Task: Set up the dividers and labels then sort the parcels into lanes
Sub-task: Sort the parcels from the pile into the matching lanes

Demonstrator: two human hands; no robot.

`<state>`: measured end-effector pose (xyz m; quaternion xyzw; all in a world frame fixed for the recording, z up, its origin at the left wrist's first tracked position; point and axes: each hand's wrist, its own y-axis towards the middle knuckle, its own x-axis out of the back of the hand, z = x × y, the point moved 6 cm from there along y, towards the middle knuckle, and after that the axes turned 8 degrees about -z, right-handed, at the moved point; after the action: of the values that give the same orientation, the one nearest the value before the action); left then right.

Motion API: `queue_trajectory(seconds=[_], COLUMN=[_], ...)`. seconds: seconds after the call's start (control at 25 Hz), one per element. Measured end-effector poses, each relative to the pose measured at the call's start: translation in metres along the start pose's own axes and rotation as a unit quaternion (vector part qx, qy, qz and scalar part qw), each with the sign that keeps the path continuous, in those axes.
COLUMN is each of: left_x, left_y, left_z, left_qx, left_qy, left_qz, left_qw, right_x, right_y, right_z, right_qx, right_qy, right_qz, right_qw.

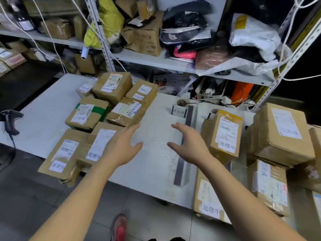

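Note:
A long grey divider bar [184, 157] lies on the white table [152, 164], running from the front edge toward the back. At its far end stands a small label card [179, 111]. Several taped cardboard parcels [86, 115] with white labels are piled left of the bar; more parcels [225, 134] sit right of it. My left hand [121, 146] and my right hand [189, 145] hover above the bare strip of table between the left pile and the bar, fingers spread and relaxed, holding nothing. My right hand partly covers the bar.
A handheld barcode scanner [9, 120] stands at the table's left edge. Metal shelving [156, 61] behind the table is crammed with bags and boxes. White cables [52, 40] hang at the left and right. A red shoe [119, 226] shows on the tiled floor.

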<state>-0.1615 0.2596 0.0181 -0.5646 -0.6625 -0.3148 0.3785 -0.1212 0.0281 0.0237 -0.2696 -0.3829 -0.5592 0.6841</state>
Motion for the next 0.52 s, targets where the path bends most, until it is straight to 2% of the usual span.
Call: queue_trajectory(seconds=[0.32,0.52], left_x=[0.042,0.035], left_y=[0.044,0.057], left_z=[0.172,0.246], left_qx=[0.004,0.06], left_qy=[0.127,0.079], left_qz=[0.045,0.099], left_qw=[0.991,0.99], right_x=[-0.116,-0.184], right_y=[0.02,0.027], right_z=[0.089,0.124], right_qx=[-0.063,-0.14], right_qy=[-0.027,-0.004], right_qz=[0.049,0.075], right_qw=[0.996,0.987])
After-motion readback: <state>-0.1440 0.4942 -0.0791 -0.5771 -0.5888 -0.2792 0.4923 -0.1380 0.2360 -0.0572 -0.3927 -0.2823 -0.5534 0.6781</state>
